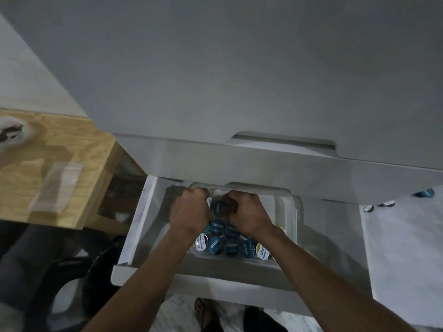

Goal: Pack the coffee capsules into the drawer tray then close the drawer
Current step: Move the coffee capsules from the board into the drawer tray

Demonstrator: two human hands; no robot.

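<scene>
The white drawer (143, 224) stands pulled out below a grey cabinet top. Inside it sits a clear plastic tray (288, 212) holding several blue-lidded and gold-lidded coffee capsules (231, 246). Both hands reach into the far half of the tray. My left hand (189, 212) has its fingers curled round a capsule with a white-edged lid (209, 202). My right hand (247, 213) is curled too, its fingers at a blue capsule (218, 208) between the two hands; what it holds is hidden.
A wooden table (60, 149) with a clear plastic bag (57, 185) stands at the left. Loose capsules (424, 193) lie on the white floor at the far right. A dark chair (72, 279) is at lower left, and my sandalled feet (206, 312) are below the drawer front.
</scene>
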